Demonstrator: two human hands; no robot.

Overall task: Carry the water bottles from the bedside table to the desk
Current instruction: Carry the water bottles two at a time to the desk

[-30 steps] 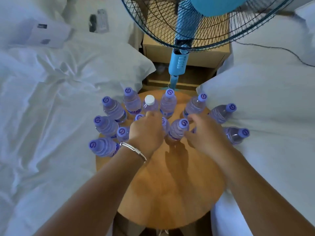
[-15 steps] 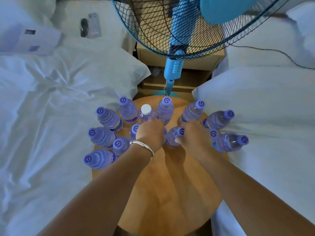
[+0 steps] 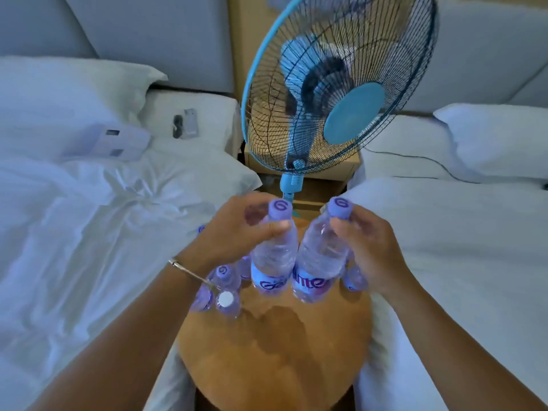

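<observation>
Round wooden table (image 3: 275,360) between beds, fan (image 3: 338,84) behind; left hand (image 3: 237,232), right hand (image 3: 370,247) each gripping bottle.

Dim, cool blue cast overall; soft diffuse light, source unclear. Hand shadows fall on round table (image 3: 275,366). Slight motion softness throughout. Wide-angle bowing at edges, headboard (image 3: 154,40) lines curved

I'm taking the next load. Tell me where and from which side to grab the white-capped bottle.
Grip the white-capped bottle by the neck just under its cap, coming straight down from above. It stands upright on the round table with purple-capped bottles crowded against it, so its sides are hard to reach.
</observation>
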